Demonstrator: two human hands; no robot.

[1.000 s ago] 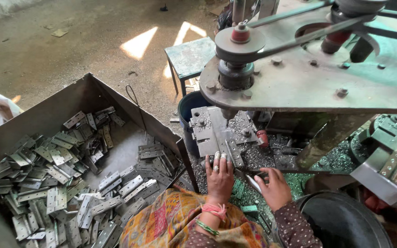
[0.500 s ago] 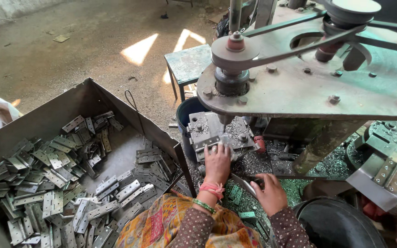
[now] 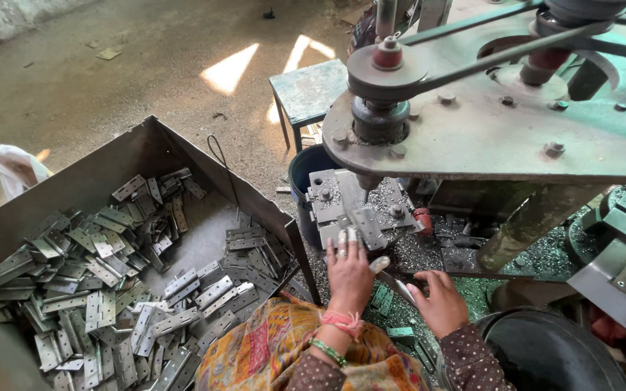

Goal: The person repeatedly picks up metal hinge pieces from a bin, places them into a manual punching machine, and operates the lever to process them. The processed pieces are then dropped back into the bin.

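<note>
left hand [image 3: 349, 271] presses a hinge plate [image 3: 366, 226] flat, long axis pointing away; right hand [image 3: 440, 300] grips a rod [image 3: 398, 286].

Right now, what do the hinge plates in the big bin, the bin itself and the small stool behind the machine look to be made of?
Hinge plates: likely steel, bare silvery-grey with a dull sheen and punched holes.
Bin: seemingly sheet metal, dark and matte, with thin straight walls.
Stool: probably metal, thin dark legs and a worn greenish top; could be painted wood.
The left hand presses a similar plate on the machine's bed.
</note>
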